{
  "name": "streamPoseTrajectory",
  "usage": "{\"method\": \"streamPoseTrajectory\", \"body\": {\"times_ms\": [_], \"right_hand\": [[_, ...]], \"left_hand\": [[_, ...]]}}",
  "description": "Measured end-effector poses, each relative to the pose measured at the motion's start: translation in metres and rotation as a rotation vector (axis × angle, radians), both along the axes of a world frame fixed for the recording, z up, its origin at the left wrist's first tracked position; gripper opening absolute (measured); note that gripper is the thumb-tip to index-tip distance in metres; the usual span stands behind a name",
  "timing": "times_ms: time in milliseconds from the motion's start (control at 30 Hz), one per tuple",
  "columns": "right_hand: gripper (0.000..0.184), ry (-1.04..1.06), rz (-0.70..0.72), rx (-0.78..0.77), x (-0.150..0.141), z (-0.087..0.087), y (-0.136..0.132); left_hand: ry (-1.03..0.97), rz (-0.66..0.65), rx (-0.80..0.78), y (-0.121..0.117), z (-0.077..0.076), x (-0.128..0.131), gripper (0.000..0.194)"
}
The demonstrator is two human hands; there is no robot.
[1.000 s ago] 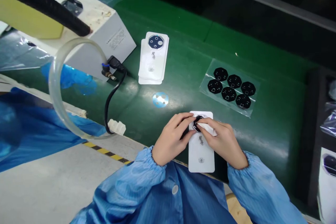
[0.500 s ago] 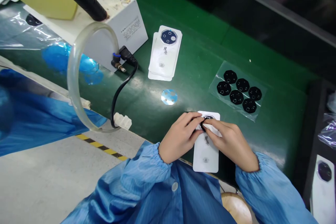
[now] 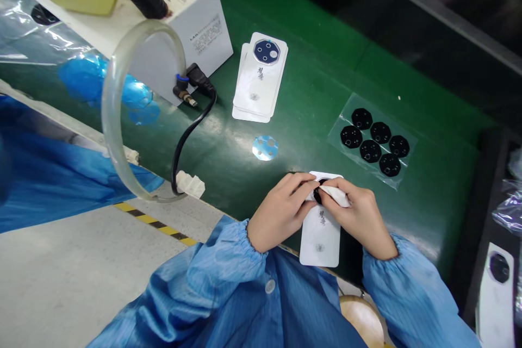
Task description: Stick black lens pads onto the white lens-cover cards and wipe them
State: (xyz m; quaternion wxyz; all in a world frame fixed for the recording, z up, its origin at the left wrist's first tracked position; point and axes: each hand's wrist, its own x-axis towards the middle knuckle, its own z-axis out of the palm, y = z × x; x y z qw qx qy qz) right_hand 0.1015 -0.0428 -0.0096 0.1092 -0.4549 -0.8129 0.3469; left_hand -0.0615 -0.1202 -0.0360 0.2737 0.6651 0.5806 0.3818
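Note:
A white phone back panel (image 3: 320, 242) lies near the table's front edge, with dark lettering and a black octagonal camera plate (image 3: 317, 196) at its far end. At the plate's left edge my left hand (image 3: 283, 209) closes thumb and fingers; the contact is partly hidden. My right hand (image 3: 359, 212) pinches a folded white cloth (image 3: 336, 194), its tip touching the plate. Beyond my hands rests a shiny blue octagonal film (image 3: 265, 148) with holes. To the right, a clear sheet (image 3: 346, 160) carries several black octagonal pieces (image 3: 370, 150).
Two stacked white panels (image 3: 261, 76) lie further back, the top one with a dark blue octagon. A white box (image 3: 199, 27), a clear hose (image 3: 112, 114) and a black cable (image 3: 185, 138) occupy the left. Another white panel (image 3: 495, 299) stands at the far right.
My right hand has shifted slightly, and more of the white cloth shows between its fingers. The black plate's edge that stood up between my fingertips now appears flatter on the panel.

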Motion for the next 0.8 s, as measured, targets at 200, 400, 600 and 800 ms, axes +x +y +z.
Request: {"method": "streamPoseTrajectory", "body": {"times_ms": [200,400,600,800], "right_hand": [[0.009,0.009,-0.028,-0.037,0.000,0.002,0.000],[0.010,0.038,-0.048,-0.068,0.002,0.003,-0.001],[0.015,0.120,-0.025,-0.023,0.011,0.000,-0.008],[0.018,0.209,0.047,0.099,0.024,-0.008,-0.014]], "left_hand": [[-0.006,0.003,-0.009,0.000,-0.001,0.000,0.030],[-0.008,0.011,0.016,0.000,-0.001,0.000,0.031],[-0.014,-0.001,0.011,0.001,0.000,0.000,0.031],[-0.014,-0.005,0.000,0.000,0.000,0.000,0.030]]}}
